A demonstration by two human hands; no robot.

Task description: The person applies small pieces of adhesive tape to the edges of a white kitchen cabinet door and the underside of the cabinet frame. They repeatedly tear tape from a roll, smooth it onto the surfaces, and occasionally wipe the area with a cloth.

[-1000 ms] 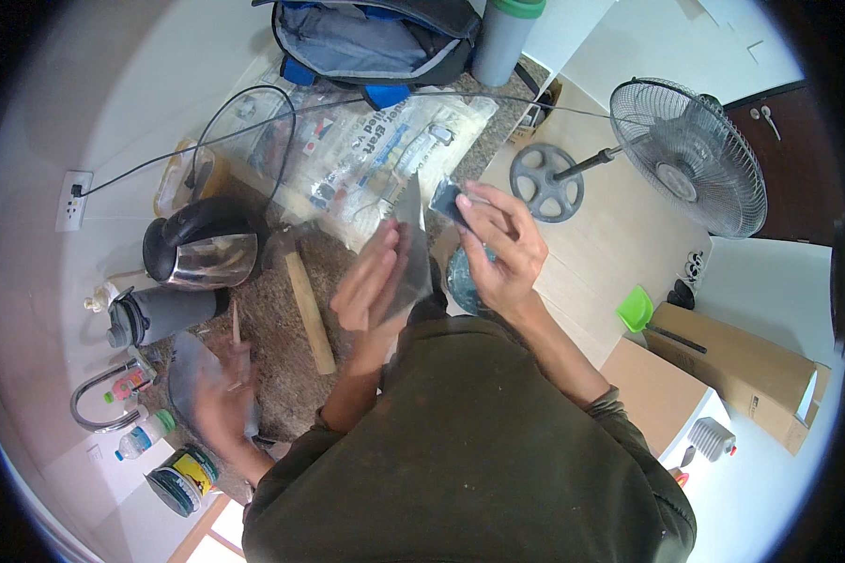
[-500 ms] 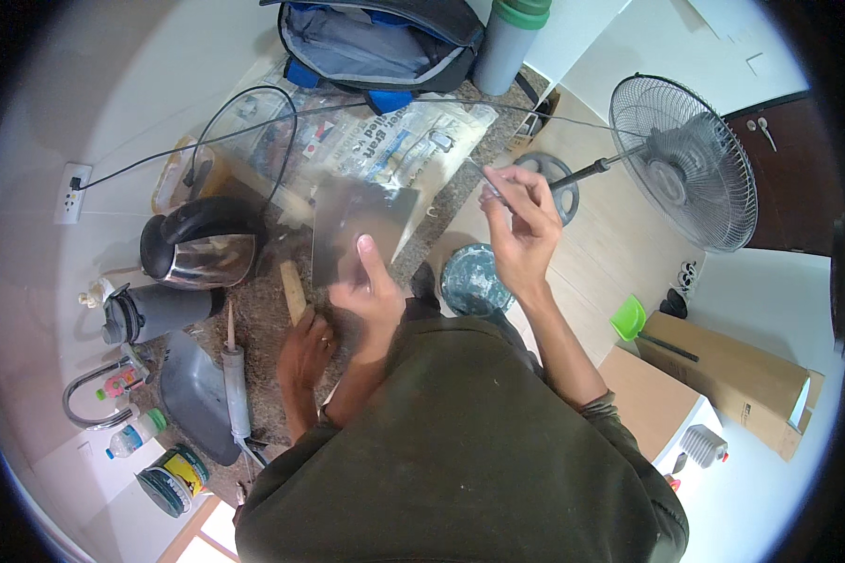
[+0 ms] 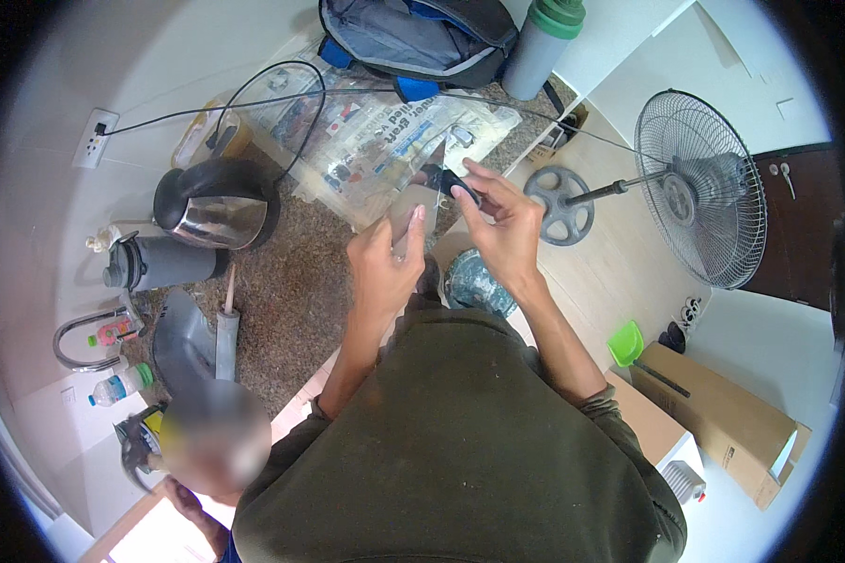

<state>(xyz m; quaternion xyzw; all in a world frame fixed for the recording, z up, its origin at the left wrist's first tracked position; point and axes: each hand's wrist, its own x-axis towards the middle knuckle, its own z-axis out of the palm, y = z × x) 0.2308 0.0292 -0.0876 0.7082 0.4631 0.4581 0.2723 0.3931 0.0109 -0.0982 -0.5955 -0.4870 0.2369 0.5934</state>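
Observation:
My left hand [image 3: 385,258] pinches a thin, shiny flat plate [image 3: 411,208] along its near side. The plate is tilted, and part of it reflects dark shapes. Just right of it, my right hand [image 3: 509,223] grips a small black object [image 3: 460,188] between thumb and fingers, close to or touching the plate's edge. What kind of object it is cannot be made out. Beyond both hands, printed paper sheets [image 3: 371,145] cover part of the speckled brown counter [image 3: 296,272].
On the counter's left stand an electric kettle [image 3: 218,206], a grey bottle [image 3: 174,261] and a sealant tube [image 3: 226,342] by the sink [image 3: 180,342]. A backpack [image 3: 422,42] lies at the back. Right are a standing fan [image 3: 695,188] and a bucket [image 3: 479,280]. Another person's hand [image 3: 186,502] shows lower left.
My two hands have come together, and the plate has tilted and moved right. The other person's hand and the wooden strip have left the counter; that person's blurred head now appears at lower left.

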